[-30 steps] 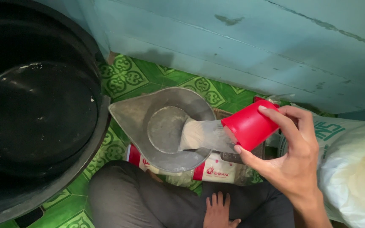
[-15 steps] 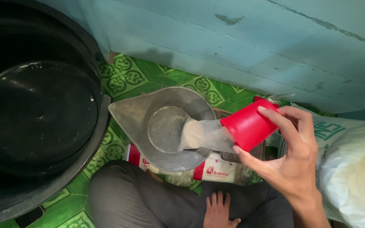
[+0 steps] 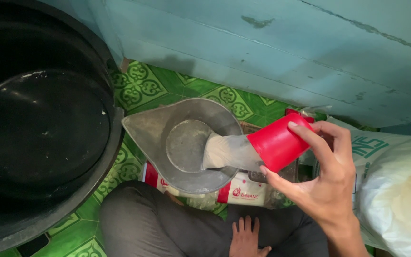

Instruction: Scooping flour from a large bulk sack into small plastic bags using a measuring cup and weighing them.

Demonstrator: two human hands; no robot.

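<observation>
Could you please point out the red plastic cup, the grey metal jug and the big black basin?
Red plastic cup (image 3: pixel 278 143), head view: on its side wall.
Grey metal jug (image 3: pixel 143 128), head view: on the inner wall near the spout.
Big black basin (image 3: pixel 39 133), head view: on its inside bottom.

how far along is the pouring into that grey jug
Midway, by the look of it. Done: the red cup is tipped on its side over the grey jug. In hand: the right hand holds the cup while a pale stream of powder runs into the jug. Left: a bare patch of the jug's bottom shows; whether the cup is nearly empty is hidden. The left hand rests on the lap.
</observation>
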